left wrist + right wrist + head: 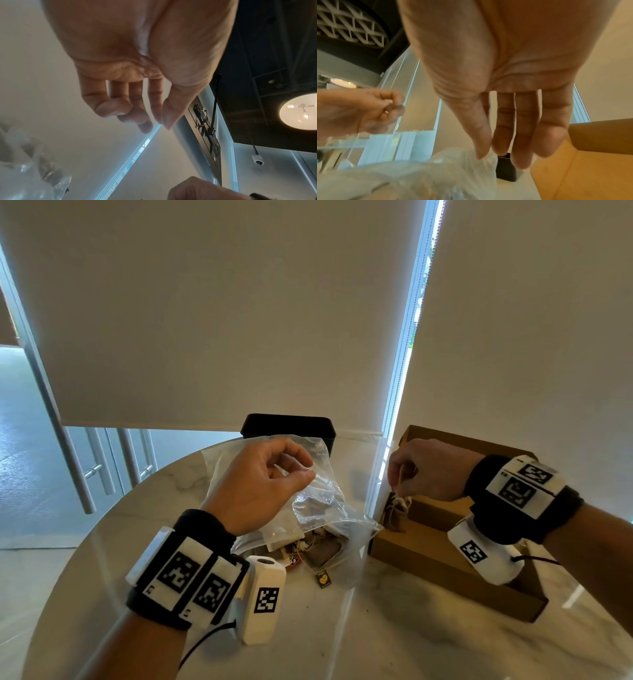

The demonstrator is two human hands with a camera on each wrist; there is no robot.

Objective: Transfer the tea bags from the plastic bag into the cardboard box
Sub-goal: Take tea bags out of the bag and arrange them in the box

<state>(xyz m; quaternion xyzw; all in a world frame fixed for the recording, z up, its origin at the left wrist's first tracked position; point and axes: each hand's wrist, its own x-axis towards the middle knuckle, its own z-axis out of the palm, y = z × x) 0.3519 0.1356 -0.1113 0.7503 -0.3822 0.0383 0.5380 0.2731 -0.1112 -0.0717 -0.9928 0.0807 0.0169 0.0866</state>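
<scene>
My left hand (308, 470) pinches the top edge of the clear plastic bag (322, 508) and holds it up off the table; the film also shows low in the left wrist view (34, 169). Several tea bags (322, 551) lie in the bag's lower part, near its open mouth. My right hand (397, 479) pinches the string of one brown tea bag (397, 513), which hangs at the near-left corner of the open cardboard box (428, 563). In the right wrist view that tea bag is hidden behind the fingers (505, 135).
A small dark tea tag (322, 578) lies on the marble round table (376, 628) just outside the bag. A black container (287, 424) stands behind the bag at the table's far edge. Window blinds hang close behind.
</scene>
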